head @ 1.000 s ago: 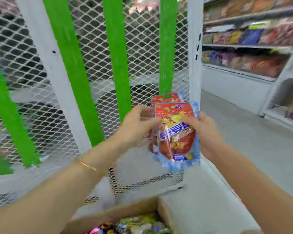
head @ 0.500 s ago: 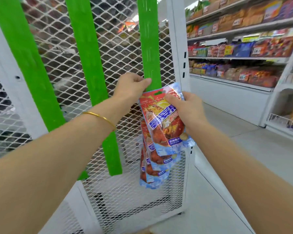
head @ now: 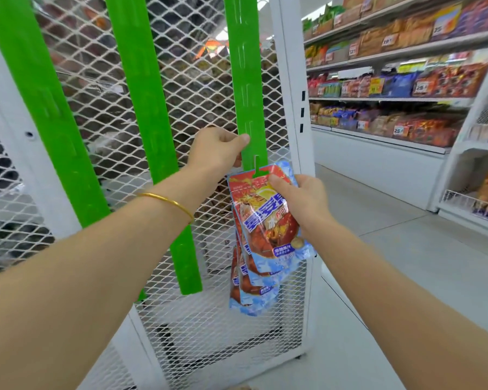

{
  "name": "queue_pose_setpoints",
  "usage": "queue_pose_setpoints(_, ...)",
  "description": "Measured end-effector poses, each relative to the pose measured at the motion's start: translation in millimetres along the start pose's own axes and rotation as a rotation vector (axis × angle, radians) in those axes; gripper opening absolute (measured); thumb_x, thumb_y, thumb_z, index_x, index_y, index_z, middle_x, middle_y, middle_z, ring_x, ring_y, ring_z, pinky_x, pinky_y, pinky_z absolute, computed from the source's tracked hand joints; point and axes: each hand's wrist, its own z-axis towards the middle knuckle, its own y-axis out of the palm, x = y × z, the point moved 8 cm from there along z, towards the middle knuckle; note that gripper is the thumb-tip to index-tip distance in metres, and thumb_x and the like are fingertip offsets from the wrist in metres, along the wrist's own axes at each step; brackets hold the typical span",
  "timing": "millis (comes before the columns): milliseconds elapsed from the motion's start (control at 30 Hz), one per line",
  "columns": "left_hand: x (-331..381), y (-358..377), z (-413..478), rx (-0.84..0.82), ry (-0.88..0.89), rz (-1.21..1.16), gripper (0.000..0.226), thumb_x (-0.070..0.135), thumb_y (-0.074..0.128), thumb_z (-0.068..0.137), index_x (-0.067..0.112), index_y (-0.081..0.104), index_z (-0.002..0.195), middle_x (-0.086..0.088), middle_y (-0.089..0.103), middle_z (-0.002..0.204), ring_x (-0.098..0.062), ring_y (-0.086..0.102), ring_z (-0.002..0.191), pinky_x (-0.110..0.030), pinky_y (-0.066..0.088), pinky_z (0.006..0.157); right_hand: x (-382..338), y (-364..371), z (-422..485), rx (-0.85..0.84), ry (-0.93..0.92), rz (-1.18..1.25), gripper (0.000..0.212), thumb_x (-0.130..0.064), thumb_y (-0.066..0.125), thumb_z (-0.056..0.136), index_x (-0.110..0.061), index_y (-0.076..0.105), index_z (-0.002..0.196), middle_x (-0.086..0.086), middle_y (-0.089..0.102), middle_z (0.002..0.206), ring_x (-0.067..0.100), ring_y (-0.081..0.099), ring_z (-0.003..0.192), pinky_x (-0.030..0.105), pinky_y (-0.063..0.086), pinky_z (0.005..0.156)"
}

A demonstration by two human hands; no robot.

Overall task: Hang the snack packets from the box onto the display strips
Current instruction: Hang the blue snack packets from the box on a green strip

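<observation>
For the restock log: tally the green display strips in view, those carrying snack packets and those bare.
Carrying packets: 1, the right strip, gripped by the left hand; the right hand holds its top packet.
Bare where visible: 2, the left strip and the middle strip.
Total: 3 strips.

Head view. Left grip (head: 217,150) pinches the edge of the rightmost strip (head: 245,80), thumb on its front face. Right grip (head: 302,201) holds the top packet (head: 268,226), thumb pressed near its upper edge, where a green hook tab (head: 261,171) of the strip overlaps it. Lower packets (head: 251,294) hang beneath on the same strip. Two other strips (head: 147,108) hang to the left on the white mesh panel (head: 203,80). Bangle (head: 169,202) on left wrist. Stocked shelves (head: 392,88) at right.
</observation>
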Motion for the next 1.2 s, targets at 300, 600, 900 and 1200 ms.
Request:
queue_pose_setpoints(300,-20.5,-48.1,-81.9,0.104,0.13,0.115,0.035,0.028,0.064,0.085,0.018,0.051,0.116,0.007,0.06,0.099,-0.009,0.056,0.093,-0.024,0.045,0.082,-13.3,-17.5,-65.6,0.258,-0.243,-0.3,0.034,-0.031,0.068,0.079,-0.018,0.044,0.1,-0.002,0.049,0.099,0.022,0.055,0.092,0.038,0.046,0.082)
queue_pose_setpoints(600,-246.2,-150.3,-288.3,-0.086,-0.451,0.236,0.018,0.01,0.066,0.083,0.025,0.055,0.082,-0.006,0.065,0.083,-0.021,0.062,0.082,-0.026,0.048,0.075,147.1,156.7,-250.1,-0.624,0.054,-0.41,0.016,-0.012,0.062,0.086,-0.015,0.049,0.096,-0.005,0.049,0.079,0.009,0.047,0.066,0.018,0.037,0.061)
queue_pose_setpoints(900,-326.0,-229.2,-328.5,0.005,-0.613,0.279,0.019,0.011,0.061,0.086,0.009,0.062,0.105,-0.005,0.063,0.092,-0.013,0.057,0.084,-0.008,0.039,0.061,259.6,296.0,-361.7,-1.193,-0.067,-0.816,0.047,-0.014,0.066,0.078,-0.019,0.056,0.123,0.01,0.056,0.115,0.027,0.052,0.111,0.03,0.041,0.091)
queue_pose_setpoints(1200,-343.8,-241.9,-341.8,0.058,-0.709,0.08,0.015,0.009,0.061,0.086,0.011,0.06,0.101,-0.008,0.065,0.096,-0.005,0.058,0.076,-0.008,0.042,0.06,275.3,301.7,-381.8,-1.148,-0.395,-1.095,0.026,-0.017,0.045,0.09,-0.019,0.068,0.102,0.005,0.066,0.101,0.026,0.06,0.099,0.038,0.05,0.08)
